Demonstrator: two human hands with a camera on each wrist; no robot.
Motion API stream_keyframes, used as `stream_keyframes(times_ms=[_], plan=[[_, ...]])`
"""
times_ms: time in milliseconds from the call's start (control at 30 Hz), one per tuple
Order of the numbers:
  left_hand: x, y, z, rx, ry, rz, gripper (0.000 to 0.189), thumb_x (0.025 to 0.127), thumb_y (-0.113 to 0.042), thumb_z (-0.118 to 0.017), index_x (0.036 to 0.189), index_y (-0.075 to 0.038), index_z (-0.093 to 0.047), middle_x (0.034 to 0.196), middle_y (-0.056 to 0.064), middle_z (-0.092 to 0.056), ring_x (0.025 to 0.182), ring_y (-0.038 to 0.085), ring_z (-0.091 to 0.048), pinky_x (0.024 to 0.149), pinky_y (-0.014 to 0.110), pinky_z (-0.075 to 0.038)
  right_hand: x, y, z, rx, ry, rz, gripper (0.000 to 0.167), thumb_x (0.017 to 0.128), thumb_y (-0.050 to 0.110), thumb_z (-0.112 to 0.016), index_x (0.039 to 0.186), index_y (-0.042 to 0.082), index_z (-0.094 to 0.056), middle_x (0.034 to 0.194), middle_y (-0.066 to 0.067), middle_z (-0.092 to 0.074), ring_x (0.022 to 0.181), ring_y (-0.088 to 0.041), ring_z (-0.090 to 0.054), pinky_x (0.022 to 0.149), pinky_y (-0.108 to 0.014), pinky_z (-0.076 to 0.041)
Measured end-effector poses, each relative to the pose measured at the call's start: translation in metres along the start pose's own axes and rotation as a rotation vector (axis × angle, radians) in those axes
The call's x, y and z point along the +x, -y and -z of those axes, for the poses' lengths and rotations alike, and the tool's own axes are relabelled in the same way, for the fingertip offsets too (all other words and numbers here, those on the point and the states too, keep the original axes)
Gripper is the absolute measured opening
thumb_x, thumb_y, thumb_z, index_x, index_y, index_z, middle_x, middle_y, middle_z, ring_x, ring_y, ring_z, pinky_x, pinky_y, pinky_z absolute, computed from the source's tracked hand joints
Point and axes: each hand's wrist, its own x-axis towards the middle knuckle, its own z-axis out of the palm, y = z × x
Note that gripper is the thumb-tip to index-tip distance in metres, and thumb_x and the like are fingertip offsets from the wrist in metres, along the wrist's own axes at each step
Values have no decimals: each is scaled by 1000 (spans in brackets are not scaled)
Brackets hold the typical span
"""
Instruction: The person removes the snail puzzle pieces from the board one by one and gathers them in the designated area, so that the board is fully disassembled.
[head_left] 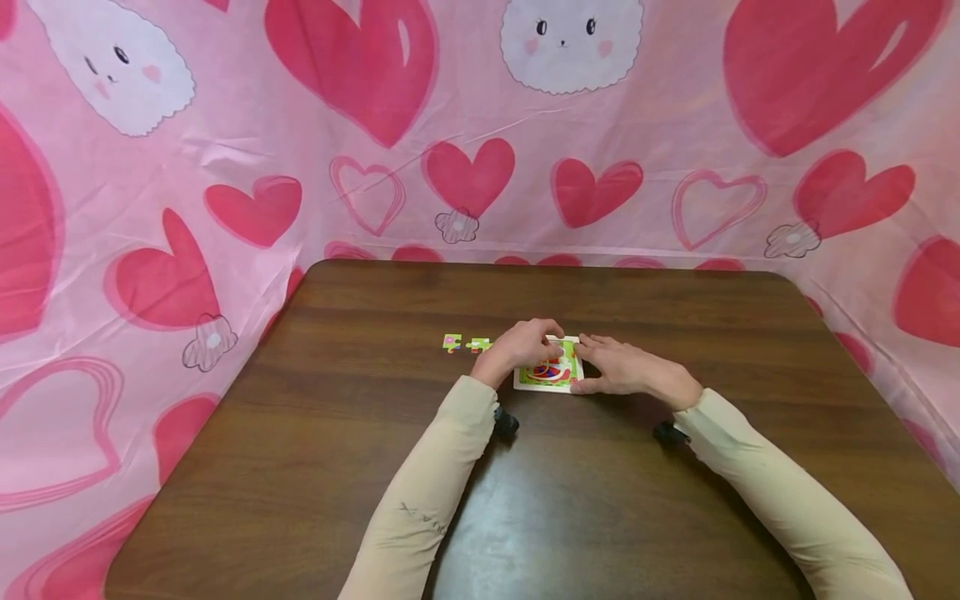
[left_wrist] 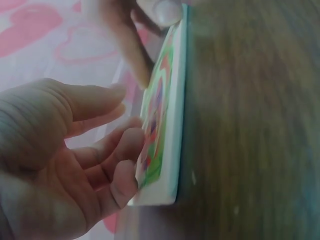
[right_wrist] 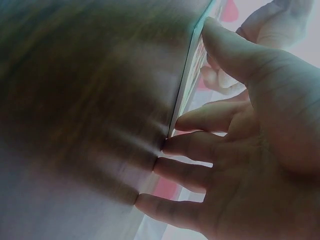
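A small jigsaw puzzle board (head_left: 548, 386) with a pale rim and a green, red and blue picture lies flat on the table. My left hand (head_left: 520, 346) is over its left part. In the left wrist view, the bent fingers (left_wrist: 131, 145) of that hand rest at the picture's surface, the thumb stands apart from them, and no piece shows between. At the board's right side is my right hand (head_left: 618, 367), its thumb at the near right corner. The fingers (right_wrist: 187, 145) of the right hand stretch out straight, some with their tips on the table beside the board.
Two loose puzzle pieces lie left of the board: one piece (head_left: 452, 342) farther out, and another piece (head_left: 477, 343) close to the left hand. The brown wooden table (head_left: 360, 400) backs onto a pink cloth (head_left: 525, 125) printed with hearts.
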Motion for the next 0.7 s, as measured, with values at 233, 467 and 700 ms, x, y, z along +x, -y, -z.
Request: stream_keyframes(times_ms=[233, 467, 700], plan=[[8, -5, -6, 54, 23, 43, 38, 95, -30, -63, 130, -19, -61, 121, 4, -68, 99, 12, -61, 88, 32, -49, 0, -1, 1, 8, 7, 4, 91, 89, 60, -60, 152, 1, -29, 160, -25, -20, 146, -47, -20, 111, -67, -23], [8, -9, -5, 67, 50, 52, 40, 95, -28, -62, 134, -19, -59, 129, 3, -65, 98, 13, -59, 87, 32, -48, 0, -3, 0, 3, 1, 13, 90, 90, 58, -60, 152, 1, -29, 159, -26, -20, 146, -47, -20, 110, -69, -23], [6, -10, -7, 82, 51, 48, 41, 96, -27, -61, 136, -18, -58, 137, 4, -60, 110, 14, -58, 96, 35, -48, 0, -2, 0, 5, 5, 19, 90, 90, 59, -59, 152, 0, -30, 159, -26, -21, 146, -47, -21, 110, -68, -24]])
